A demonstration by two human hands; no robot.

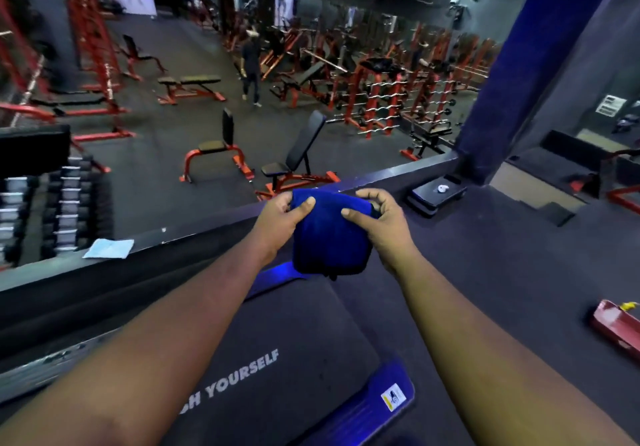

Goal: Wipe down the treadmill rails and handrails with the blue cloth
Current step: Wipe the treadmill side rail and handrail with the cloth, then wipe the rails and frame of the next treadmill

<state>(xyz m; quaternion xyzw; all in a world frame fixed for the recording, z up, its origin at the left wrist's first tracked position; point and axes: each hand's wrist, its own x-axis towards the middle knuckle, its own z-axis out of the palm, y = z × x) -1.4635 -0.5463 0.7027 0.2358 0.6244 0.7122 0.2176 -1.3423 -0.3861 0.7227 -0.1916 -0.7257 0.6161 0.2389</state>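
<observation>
Blue terry-like fabric is the centre of this moment, but starting at the left: a pale blue folded rag [108, 248] lies on the grey ledge [194, 234] that runs across the view, well apart from the hands. The left hand [277, 224] pinches the upper left corner of the dark blue folded cloth [329, 234], thumb on the front face and fingers curled behind. The right hand [377, 224] grips the upper right corner the same way, thumb forward. The cloth hangs between them in the air, folded into a thick pad, touching no part of the machine.

Below it lies the black treadmill belt with white lettering [277, 359], and to its right the glossy blue side rail with a small sticker [374, 404]. A second blue strip [273, 272] shows just under the cloth. No handrail is clearly in view.

As a judgement, the wiping looks not yet begun, or paused for refolding: the cloth is being readied, and whether any rail has been cleaned cannot be told. The rails and handrails seem left to do.
</observation>
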